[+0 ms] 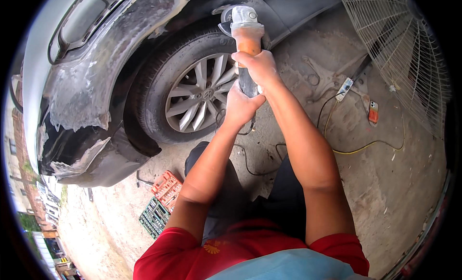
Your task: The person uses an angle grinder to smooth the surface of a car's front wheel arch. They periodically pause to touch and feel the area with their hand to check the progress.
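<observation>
An orange and grey angle grinder [248, 34] is held up against the dark car fender [272, 13] above the wheel arch, its guarded disc at the upper left of the tool's head. My right hand [256, 67] grips the orange body, with my left hand [243, 102] wrapped round the dark lower end. Below and left of them is a tyre [153, 102] with a silver spoked rim [190, 106]. Scuffed, sanded patches and ragged light areas cover the bodywork [82, 92] at left. A dark cord hangs from the grinder.
A large fan cage [399, 53] stands at right over metal feet. On the concrete floor [385, 193] lie a power strip [344, 90], an orange-cased phone [373, 112], cables [365, 147], and two socket sets, orange [167, 188] and green [153, 217], by my left knee.
</observation>
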`<action>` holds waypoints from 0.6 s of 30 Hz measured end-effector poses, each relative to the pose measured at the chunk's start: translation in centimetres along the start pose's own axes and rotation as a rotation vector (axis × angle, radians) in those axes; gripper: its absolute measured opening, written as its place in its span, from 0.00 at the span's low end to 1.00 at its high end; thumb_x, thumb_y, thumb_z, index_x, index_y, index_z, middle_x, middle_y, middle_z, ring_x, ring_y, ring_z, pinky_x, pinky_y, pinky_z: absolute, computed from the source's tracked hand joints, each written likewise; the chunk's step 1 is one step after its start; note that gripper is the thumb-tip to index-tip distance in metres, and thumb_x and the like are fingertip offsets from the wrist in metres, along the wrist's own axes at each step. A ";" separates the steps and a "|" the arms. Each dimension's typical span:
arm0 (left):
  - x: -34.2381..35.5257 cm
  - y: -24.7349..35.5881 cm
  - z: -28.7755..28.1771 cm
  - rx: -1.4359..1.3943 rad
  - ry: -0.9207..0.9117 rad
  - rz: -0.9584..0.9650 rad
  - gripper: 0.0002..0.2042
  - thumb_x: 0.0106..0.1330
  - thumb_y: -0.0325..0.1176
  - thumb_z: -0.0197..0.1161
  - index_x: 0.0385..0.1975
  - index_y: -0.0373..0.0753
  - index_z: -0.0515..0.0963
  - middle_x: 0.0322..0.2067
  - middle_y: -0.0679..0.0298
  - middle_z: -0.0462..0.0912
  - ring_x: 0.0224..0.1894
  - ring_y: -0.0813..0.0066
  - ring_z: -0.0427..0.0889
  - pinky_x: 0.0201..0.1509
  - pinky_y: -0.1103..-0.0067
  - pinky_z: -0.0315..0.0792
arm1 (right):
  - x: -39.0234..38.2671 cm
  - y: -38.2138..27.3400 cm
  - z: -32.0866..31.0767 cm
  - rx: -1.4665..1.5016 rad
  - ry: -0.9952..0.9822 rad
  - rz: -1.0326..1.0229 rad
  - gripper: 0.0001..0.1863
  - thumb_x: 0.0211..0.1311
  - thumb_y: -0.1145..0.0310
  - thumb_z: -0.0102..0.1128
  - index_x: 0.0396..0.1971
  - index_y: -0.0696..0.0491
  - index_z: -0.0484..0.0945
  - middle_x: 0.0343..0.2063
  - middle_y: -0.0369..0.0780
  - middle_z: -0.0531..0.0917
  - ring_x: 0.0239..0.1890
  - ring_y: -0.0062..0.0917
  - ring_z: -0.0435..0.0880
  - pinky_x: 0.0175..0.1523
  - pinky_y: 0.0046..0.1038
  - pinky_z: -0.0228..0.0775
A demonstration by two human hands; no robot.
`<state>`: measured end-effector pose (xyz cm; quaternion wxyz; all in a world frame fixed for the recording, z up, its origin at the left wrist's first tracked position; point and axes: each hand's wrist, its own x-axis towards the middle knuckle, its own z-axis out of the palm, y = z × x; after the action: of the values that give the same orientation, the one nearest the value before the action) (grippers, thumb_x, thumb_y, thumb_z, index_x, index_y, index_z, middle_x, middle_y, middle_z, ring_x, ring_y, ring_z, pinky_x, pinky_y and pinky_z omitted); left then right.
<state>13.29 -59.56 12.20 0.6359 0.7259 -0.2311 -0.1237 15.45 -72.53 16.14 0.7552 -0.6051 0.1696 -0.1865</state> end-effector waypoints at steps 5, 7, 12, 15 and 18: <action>-0.2 0.2 0.0 0.034 -0.006 -0.029 0.25 0.57 0.41 0.79 0.47 0.31 0.80 0.40 0.59 0.89 0.41 0.74 0.87 0.48 0.72 0.80 | 0.0 0.3 -0.2 0.043 -0.021 0.037 0.15 0.58 0.62 0.79 0.31 0.60 0.86 0.27 0.39 0.86 0.25 0.23 0.85 0.33 0.28 0.76; -0.2 0.3 -0.3 0.032 -0.022 -0.063 0.24 0.57 0.40 0.79 0.47 0.30 0.80 0.40 0.59 0.89 0.41 0.74 0.87 0.48 0.72 0.80 | -0.4 -0.1 0.0 0.072 -0.023 0.077 0.15 0.58 0.63 0.79 0.32 0.60 0.86 0.27 0.39 0.86 0.25 0.23 0.85 0.32 0.28 0.76; -0.3 1.0 0.0 0.090 0.025 -0.019 0.23 0.57 0.38 0.78 0.47 0.31 0.80 0.39 0.63 0.88 0.39 0.78 0.84 0.46 0.75 0.79 | -0.1 0.0 -0.1 0.130 -0.071 0.030 0.14 0.59 0.64 0.79 0.33 0.59 0.85 0.27 0.39 0.86 0.25 0.23 0.85 0.32 0.28 0.76; -0.1 0.7 -0.2 0.153 0.023 -0.044 0.23 0.57 0.37 0.78 0.47 0.31 0.80 0.38 0.64 0.87 0.38 0.79 0.83 0.44 0.75 0.79 | -0.4 0.0 -0.2 0.192 -0.048 0.092 0.14 0.59 0.64 0.79 0.33 0.59 0.84 0.27 0.39 0.86 0.25 0.24 0.85 0.32 0.28 0.75; -0.1 1.0 -0.2 0.184 0.008 -0.057 0.23 0.57 0.38 0.78 0.47 0.32 0.80 0.38 0.63 0.87 0.37 0.79 0.83 0.44 0.75 0.79 | -0.6 -0.1 -0.6 0.228 -0.038 0.127 0.15 0.59 0.64 0.79 0.34 0.59 0.84 0.27 0.40 0.86 0.26 0.25 0.86 0.32 0.29 0.76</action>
<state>13.13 -59.43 13.21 0.5636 0.7880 -0.2184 -0.1170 14.68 -72.78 16.10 0.8324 -0.5069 0.1709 -0.1448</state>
